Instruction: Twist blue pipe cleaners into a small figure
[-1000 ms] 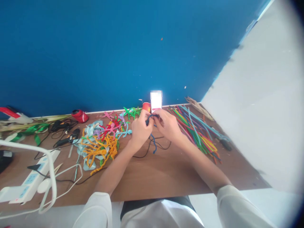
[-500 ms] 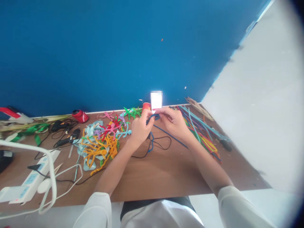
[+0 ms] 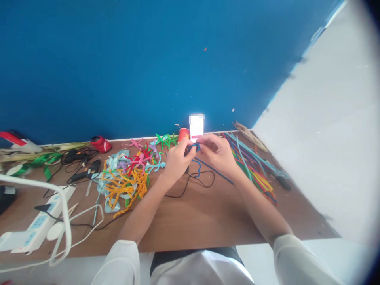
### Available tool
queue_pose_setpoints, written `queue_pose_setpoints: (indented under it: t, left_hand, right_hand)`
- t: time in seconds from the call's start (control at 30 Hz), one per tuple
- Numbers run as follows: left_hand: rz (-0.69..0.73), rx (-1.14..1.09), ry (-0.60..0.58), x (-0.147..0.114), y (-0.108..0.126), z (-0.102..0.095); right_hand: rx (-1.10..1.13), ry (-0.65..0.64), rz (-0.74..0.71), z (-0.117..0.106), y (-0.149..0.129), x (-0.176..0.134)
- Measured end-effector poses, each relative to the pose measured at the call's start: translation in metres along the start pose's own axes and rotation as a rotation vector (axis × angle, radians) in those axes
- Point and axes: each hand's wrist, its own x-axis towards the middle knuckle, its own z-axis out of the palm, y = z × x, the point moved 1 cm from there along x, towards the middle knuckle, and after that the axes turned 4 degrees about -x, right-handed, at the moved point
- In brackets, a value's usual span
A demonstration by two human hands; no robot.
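Both hands meet over the middle of the table, near the wall. Between my left hand (image 3: 177, 160) and my right hand (image 3: 218, 154), a dark blue pipe cleaner (image 3: 194, 147) is pinched by thumbs and fingers. It is bent and twisted at the fingertips, and a wavy blue end hangs below them. Beneath my right hand runs a straight blue pipe cleaner (image 3: 215, 170); whether it joins the held one I cannot tell. Just behind the fingers a lit phone (image 3: 196, 128) stands upright beside a red cup (image 3: 183, 133).
Twisted orange pipe cleaners (image 3: 126, 188) and small coloured figures (image 3: 141, 160) lie left of my hands. Straight pipe cleaners (image 3: 252, 162) are bundled at right. A black cable (image 3: 190, 186) loops below. Farther left are glue guns (image 3: 89, 170), a power strip (image 3: 43, 223) and a white tube frame (image 3: 65, 213).
The blue pipe cleaner is bunched more tightly between the fingertips, and its hanging end has swung right. Both hands remain in nearly the same place.
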Motion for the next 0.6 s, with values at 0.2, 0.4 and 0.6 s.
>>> queue_pose_setpoints:
  t: [0.2,0.4,0.6]
  left_hand:
    - [0.171,0.199,0.021,0.0032,0.0050,-0.0047]
    - [0.370,0.494,0.052,-0.0005,0.0045,-0.0062]
    - [0.313,0.501,0.096,-0.0041,0.0035,-0.0034]
  right_hand:
    - [-0.294,-0.027,-0.080,-0.0001,-0.0020,-0.0008]
    - [-0.600,-0.046,-0.214,-0.0008,-0.0058,-0.0026]
    - [-0.698,-0.009,-0.238,-0.0006,-0.0077,-0.0047]
